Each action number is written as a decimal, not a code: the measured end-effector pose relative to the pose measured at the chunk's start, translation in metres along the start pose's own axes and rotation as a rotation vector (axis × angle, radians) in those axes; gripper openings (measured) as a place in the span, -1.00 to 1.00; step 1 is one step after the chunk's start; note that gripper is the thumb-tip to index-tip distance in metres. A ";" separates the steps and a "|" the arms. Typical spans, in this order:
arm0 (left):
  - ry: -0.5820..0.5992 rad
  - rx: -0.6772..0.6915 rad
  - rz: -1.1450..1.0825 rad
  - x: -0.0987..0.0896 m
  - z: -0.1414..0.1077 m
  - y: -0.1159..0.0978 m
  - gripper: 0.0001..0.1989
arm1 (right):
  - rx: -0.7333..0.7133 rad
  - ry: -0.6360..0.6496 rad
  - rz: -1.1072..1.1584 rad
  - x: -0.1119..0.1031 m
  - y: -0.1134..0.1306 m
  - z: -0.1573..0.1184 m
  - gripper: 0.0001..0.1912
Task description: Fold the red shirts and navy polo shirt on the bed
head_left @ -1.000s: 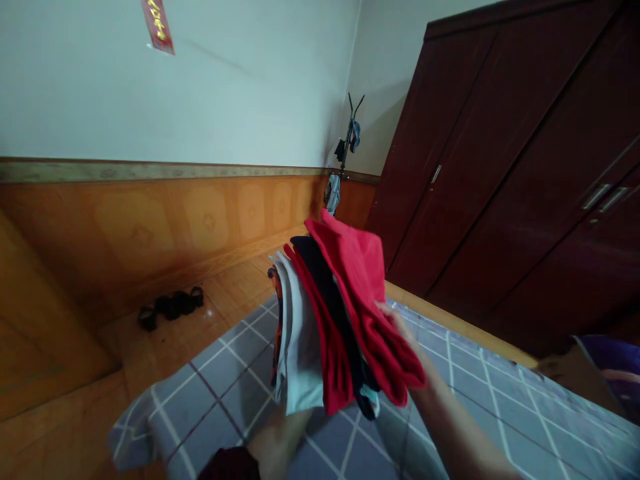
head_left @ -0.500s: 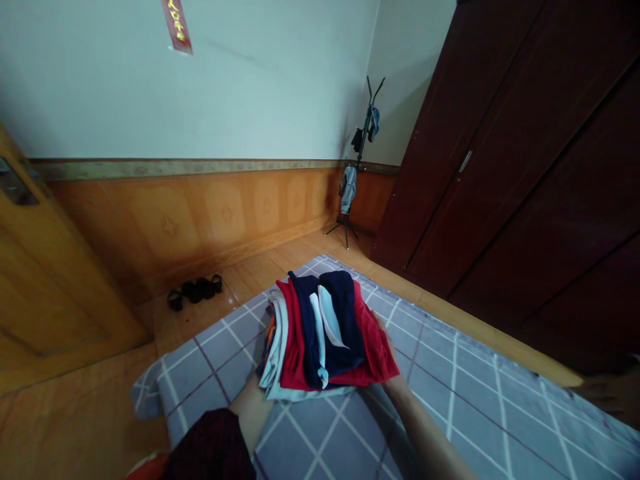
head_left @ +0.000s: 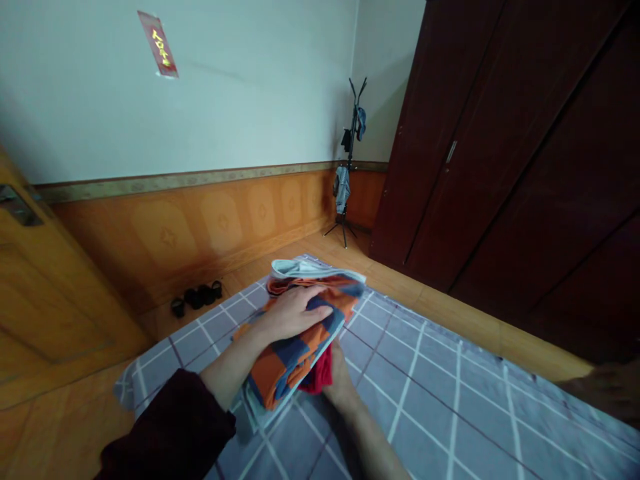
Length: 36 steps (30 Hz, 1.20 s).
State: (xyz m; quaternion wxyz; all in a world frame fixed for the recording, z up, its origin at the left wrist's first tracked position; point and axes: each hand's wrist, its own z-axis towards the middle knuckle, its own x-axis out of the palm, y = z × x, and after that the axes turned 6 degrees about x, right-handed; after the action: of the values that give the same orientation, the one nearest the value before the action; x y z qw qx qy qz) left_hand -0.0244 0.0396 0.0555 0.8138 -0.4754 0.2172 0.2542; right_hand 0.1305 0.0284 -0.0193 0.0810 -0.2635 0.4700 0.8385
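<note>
A stack of folded clothes (head_left: pixel 285 367) is tilted above the bed, with an orange and dark-blue checked garment uppermost. Pale cloth (head_left: pixel 310 268) shows along its far edge, and red cloth (head_left: pixel 323 373) hangs out below on the right. My left hand (head_left: pixel 295 313) lies flat on top of the checked garment, thumb apart from the fingers. From the right and underneath, my right hand (head_left: pixel 340 373) holds the stack; its fingers are mostly hidden by the cloth.
The bed has a grey checked sheet (head_left: pixel 400 373). Beyond stand a coat rack (head_left: pixel 354 133) and a dark red wardrobe (head_left: pixel 480 160). Black shoes (head_left: pixel 200 295) are on the floor near a wooden door (head_left: pixel 55 293). A dim brown shape (head_left: pixel 605 393), perhaps a hand, is at the right edge.
The stack has been turned over: the navy and red clothes faced up before, and the checked garment does now. My left hand has moved from the stack's left side onto its top.
</note>
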 end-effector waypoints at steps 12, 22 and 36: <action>-0.079 -0.026 0.062 0.029 -0.008 0.038 -0.77 | -0.018 -0.033 -0.176 -0.006 -0.011 -0.007 -0.49; 0.107 0.185 0.289 0.021 0.051 0.013 -0.77 | -0.031 -0.064 -0.171 -0.004 -0.014 -0.007 -0.49; 0.056 0.303 0.411 0.063 0.065 0.046 -0.86 | 0.073 -0.087 -0.110 -0.012 -0.003 -0.009 -0.53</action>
State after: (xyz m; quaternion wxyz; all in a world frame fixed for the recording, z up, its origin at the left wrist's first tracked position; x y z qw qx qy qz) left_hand 0.0036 0.1296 0.0169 0.8006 -0.3006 0.3674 0.3655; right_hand 0.1453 0.0239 -0.0196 0.1567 -0.2492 0.4811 0.8258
